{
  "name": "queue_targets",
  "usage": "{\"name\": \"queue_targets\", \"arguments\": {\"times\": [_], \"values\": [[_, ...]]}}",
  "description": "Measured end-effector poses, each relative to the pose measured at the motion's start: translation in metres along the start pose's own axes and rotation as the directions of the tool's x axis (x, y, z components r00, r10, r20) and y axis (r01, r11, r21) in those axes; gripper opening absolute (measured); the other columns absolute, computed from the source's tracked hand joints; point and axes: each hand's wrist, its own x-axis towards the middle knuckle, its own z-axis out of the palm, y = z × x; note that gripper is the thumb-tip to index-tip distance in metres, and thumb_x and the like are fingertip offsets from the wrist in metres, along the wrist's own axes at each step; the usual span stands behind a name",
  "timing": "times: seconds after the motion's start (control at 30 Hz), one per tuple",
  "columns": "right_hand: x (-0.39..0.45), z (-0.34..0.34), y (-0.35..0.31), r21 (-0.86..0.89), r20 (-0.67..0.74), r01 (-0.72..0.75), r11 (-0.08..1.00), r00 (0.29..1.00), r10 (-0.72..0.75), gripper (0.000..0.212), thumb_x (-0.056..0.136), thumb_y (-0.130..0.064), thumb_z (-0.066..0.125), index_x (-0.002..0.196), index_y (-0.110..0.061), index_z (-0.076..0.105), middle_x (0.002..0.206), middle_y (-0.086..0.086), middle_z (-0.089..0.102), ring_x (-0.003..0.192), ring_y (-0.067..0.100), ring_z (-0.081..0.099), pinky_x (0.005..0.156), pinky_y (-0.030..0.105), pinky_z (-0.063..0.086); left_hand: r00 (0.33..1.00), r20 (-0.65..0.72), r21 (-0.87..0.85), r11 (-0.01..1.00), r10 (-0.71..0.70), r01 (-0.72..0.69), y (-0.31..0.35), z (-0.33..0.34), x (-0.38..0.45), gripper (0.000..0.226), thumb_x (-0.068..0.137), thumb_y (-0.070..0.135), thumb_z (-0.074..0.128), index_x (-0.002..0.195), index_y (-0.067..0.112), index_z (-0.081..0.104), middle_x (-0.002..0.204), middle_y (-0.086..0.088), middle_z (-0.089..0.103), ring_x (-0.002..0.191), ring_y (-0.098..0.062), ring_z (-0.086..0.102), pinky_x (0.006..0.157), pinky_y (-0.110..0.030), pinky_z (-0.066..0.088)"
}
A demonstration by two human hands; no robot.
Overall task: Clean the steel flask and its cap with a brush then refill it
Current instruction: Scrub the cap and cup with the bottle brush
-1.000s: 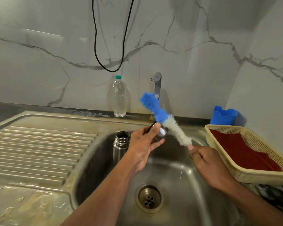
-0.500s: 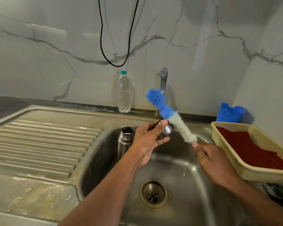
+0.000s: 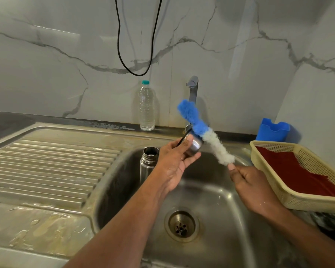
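Note:
The open steel flask (image 3: 147, 163) stands upright in the sink's back left corner, its mouth uncovered. My left hand (image 3: 174, 163) grips the steel cap (image 3: 193, 147) above the sink, just right of the flask. A bottle brush (image 3: 203, 132) with a blue tip and white lower bristles points up and to the left, its bristles lying against the cap. My right hand (image 3: 251, 186) holds the brush by its handle, which is hidden in my fingers.
The steel sink (image 3: 211, 200) has a drain (image 3: 181, 226) in front and a tap (image 3: 192, 88) behind. A clear water bottle (image 3: 146, 109) stands at the wall. A wet ribbed drainboard (image 3: 46, 167) lies left. Right sit a beige basket with red cloth (image 3: 298, 171) and a blue holder (image 3: 273, 130).
Both hands keep their grips on cap and brush; the brush has shifted slightly along the cap. The camera has tipped a little, so everything sits lower in view.

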Motion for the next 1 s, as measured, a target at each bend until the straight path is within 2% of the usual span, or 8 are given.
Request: {"name": "queue_targets", "arguments": {"times": [0.07,0.17,0.3,0.43,0.57,0.67,0.83,1.0], "values": [[-0.001,0.0,-0.001,-0.041,0.049,-0.055,0.998,0.997,0.057,0.051,0.11,-0.038,0.044,0.063,-0.017,0.05,0.054,-0.002,0.047,0.054,0.016,0.046,0.059,0.034,0.036,1.0,-0.002,-0.01,1.0,-0.025,0.025,-0.001,0.0,-0.001,0.038,0.093,0.015,0.071,0.126,-0.003,0.066,0.124,-0.019,0.075,0.119,-0.028,0.071,0.104,-0.047,0.058],[-0.004,0.0,-0.003,0.002,-0.018,-0.003,1.0,1.0,0.003,0.052,0.109,-0.036,0.045,0.059,-0.019,0.046,0.051,-0.004,0.044,0.051,0.013,0.042,0.055,0.031,0.033,0.999,0.013,-0.068,0.997,-0.045,0.046,0.001,0.003,0.0,0.038,0.097,0.013,0.067,0.131,-0.004,0.063,0.119,-0.017,0.076,0.11,-0.025,0.074,0.102,-0.047,0.058],[-0.002,0.002,-0.004,-0.03,0.054,-0.061,0.998,0.997,0.062,0.052,0.11,-0.037,0.044,0.061,-0.018,0.047,0.053,-0.003,0.045,0.053,0.015,0.043,0.058,0.033,0.033,0.997,-0.032,-0.083,0.995,-0.065,0.062,0.001,0.002,0.001,0.024,0.103,0.006,0.059,0.126,-0.002,0.064,0.129,-0.022,0.07,0.123,-0.032,0.067,0.109,-0.052,0.052],[-0.002,0.002,-0.003,0.02,0.021,-0.055,0.998,0.998,0.055,0.053,0.109,-0.038,0.044,0.06,-0.019,0.044,0.053,-0.004,0.043,0.053,0.014,0.041,0.058,0.033,0.032,0.996,-0.045,-0.164,0.984,-0.076,0.067,0.002,0.003,0.001,0.028,0.104,0.008,0.056,0.13,-0.003,0.06,0.13,-0.024,0.068,0.123,-0.035,0.065,0.107,-0.053,0.052],[-0.006,0.004,-0.007,-0.054,0.091,-0.082,0.995,0.992,0.087,0.053,0.11,-0.038,0.044,0.061,-0.019,0.045,0.053,-0.005,0.044,0.052,0.013,0.041,0.055,0.031,0.03,0.994,-0.077,-0.169,0.983,-0.084,0.07,0.001,0.002,0.001,0.035,0.104,0.01,0.054,0.137,0.001,0.054,0.134,-0.025,0.067,0.126,-0.038,0.065,0.109,-0.054,0.05],[-0.009,0.006,-0.01,0.008,0.055,-0.037,0.999,0.998,0.036,0.052,0.109,-0.038,0.045,0.06,-0.02,0.043,0.051,-0.007,0.042,0.049,0.007,0.038,0.054,0.03,0.031,0.997,-0.059,-0.135,0.99,-0.053,0.045,0.001,0.004,0.001,0.032,0.102,0.014,0.061,0.132,0.001,0.061,0.134,-0.024,0.069,0.128,-0.036,0.065,0.107,-0.051,0.053],[-0.009,0.006,-0.01,-0.041,0.095,-0.082,0.996,0.992,0.085,0.052,0.11,-0.036,0.044,0.061,-0.018,0.046,0.055,-0.003,0.047,0.054,0.014,0.045,0.057,0.033,0.033,0.997,-0.051,-0.12,0.992,-0.05,0.043,0.003,0.007,-0.001,0.028,0.098,0.009,0.068,0.125,-0.001,0.065,0.106,-0.015,0.079,0.12,-0.035,0.069,0.105,-0.049,0.056],[-0.008,0.007,-0.01,0.004,0.058,-0.045,0.999,0.997,0.044,0.053,0.109,-0.037,0.045,0.059,-0.019,0.043,0.053,-0.006,0.043,0.052,0.013,0.041,0.057,0.033,0.032,0.997,-0.075,-0.129,0.991,-0.035,0.025,0.006,0.009,-0.001,0.037,0.094,0.004,0.071,0.129,-0.006,0.062,0.128,-0.022,0.072,0.123,-0.034,0.069,0.104,-0.048,0.057]]}}
